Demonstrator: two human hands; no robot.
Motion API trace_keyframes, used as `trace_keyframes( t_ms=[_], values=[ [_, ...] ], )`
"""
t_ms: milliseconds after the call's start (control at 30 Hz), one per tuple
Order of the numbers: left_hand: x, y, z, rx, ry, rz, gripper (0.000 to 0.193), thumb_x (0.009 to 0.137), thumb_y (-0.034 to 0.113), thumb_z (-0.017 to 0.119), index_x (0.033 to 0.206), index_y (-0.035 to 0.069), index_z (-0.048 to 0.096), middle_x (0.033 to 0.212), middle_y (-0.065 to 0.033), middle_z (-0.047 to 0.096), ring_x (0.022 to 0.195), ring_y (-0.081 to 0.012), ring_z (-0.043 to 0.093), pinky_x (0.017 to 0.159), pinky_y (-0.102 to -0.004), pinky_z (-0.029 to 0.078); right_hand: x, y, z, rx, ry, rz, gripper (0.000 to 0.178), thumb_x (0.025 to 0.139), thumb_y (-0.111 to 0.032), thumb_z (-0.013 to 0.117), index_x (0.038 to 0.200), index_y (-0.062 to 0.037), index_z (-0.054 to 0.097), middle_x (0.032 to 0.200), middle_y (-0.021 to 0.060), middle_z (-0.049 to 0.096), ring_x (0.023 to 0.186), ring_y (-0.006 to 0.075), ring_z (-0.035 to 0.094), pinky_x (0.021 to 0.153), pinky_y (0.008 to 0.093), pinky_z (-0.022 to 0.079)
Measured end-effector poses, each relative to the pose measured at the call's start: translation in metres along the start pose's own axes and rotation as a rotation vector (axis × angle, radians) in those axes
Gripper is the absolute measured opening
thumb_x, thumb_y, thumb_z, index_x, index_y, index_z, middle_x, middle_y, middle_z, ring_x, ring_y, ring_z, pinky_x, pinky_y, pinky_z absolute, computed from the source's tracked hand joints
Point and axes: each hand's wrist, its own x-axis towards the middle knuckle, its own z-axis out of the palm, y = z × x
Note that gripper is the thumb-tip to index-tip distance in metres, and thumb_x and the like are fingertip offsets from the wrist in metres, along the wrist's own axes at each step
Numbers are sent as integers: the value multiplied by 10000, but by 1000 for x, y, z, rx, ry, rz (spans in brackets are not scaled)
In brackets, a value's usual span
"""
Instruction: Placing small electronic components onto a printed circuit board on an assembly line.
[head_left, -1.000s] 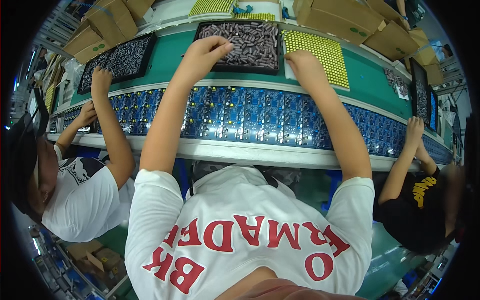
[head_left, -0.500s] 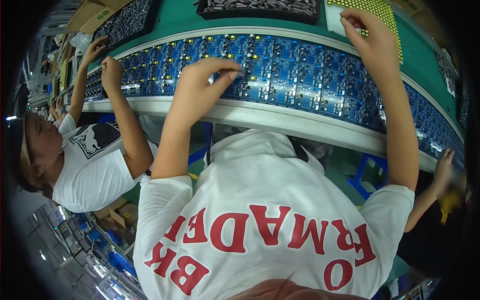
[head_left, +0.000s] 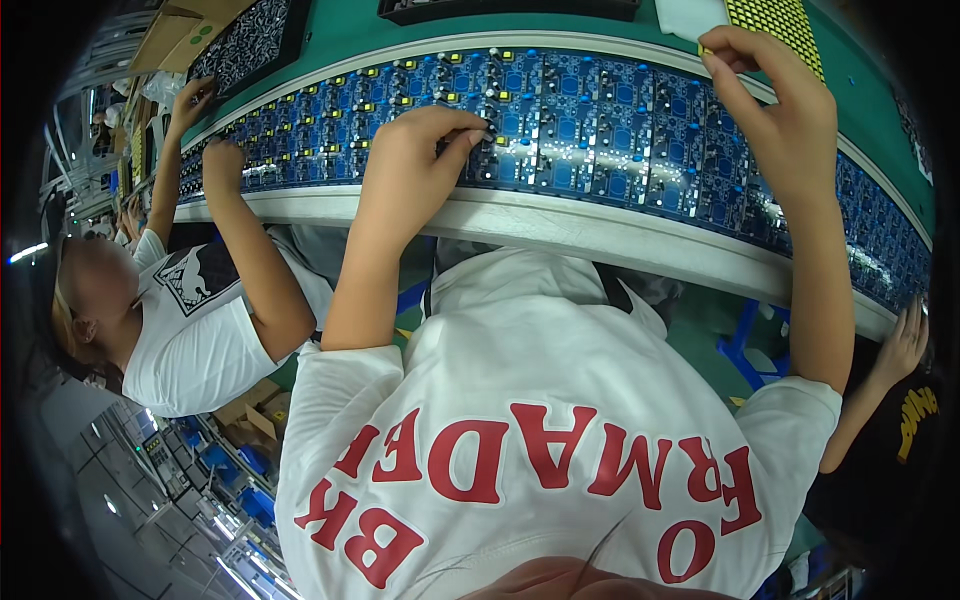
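My left hand (head_left: pixel 415 170) is over the row of blue circuit boards (head_left: pixel 590 130), its thumb and forefinger pinched on a small grey part (head_left: pixel 487 134) near the board surface. The part's exact kind is too small to tell. My right hand (head_left: pixel 780 115) is raised at the far rail, thumb and forefinger closed on a small yellow component (head_left: pixel 705 50). Just beyond it lies a sheet of yellow components (head_left: pixel 778 35) in a close grid. Boards to the left carry yellow components, while those to the right show none.
A black tray (head_left: pixel 400 12) stands on the green bench (head_left: pixel 345 30) at the back. Another tray of small dark parts (head_left: pixel 245 45) is at far left. A pale metal rail (head_left: pixel 600 222) edges the line. Co-workers' hands (head_left: pixel 222 165) work at left and another hand (head_left: pixel 905 345) at right.
The view has shifted slightly. My right hand has come away from the yellow sheet's edge toward the boards. My left hand stays over nearly the same board, its fingertips slightly higher on it.
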Motion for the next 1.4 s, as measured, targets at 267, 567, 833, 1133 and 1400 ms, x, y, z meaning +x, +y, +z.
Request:
trace_keyframes(
  t_ms=[267, 567, 833, 1133, 1400],
  values=[
    [3, -5, 0, 61, 14, 96, 139, 873, 50, 750, 1007, 28, 779, 955, -133, 763, 847, -256, 727, 755, -333, 559, 1, 4, 1, -7, 8, 1, 203, 932, -83, 737, 1126, -29, 751, 975, 42, 744, 917, 121, 680, 853, 273, 538],
    [-6, 4, 9, 215, 131, 213, 93, 868, 76, 761, 954, 42, 775, 928, -115, 752, 871, -298, 706, 786, -391, 546, -2, 6, 1, -24, 8, 8, 205, 927, -76, 740, 1125, -22, 748, 972, 43, 741, 929, 121, 675, 866, 271, 534],
    [-3, -1, 1, 225, 76, 324, 108, 837, 93, 784, 938, 57, 777, 911, -99, 751, 865, -316, 686, 817, -414, 523, -2, -2, 8, 0, -38, 30, 209, 927, -69, 735, 1127, -11, 736, 968, 45, 735, 927, 122, 668, 862, 270, 527],
    [116, -11, -33, 42, 208, 347, 229, 903, 219, 730, 1056, 57, 781, 971, -142, 758, 869, -303, 728, 779, -382, 564, 17, -21, 57, 116, -192, -2, 192, 873, -95, 744, 1054, -34, 730, 934, 94, 733, 854, 203, 711, 785, 317, 570],
    [210, -2, 21, 131, -46, 398, 266, 817, 215, 784, 1009, 32, 754, 942, -205, 736, 916, -392, 706, 836, -460, 557, 33, -15, 96, -185, -240, -124, 135, 847, -147, 711, 948, -63, 737, 866, 94, 706, 890, 301, 676, 830, 442, 540]
  ],
)
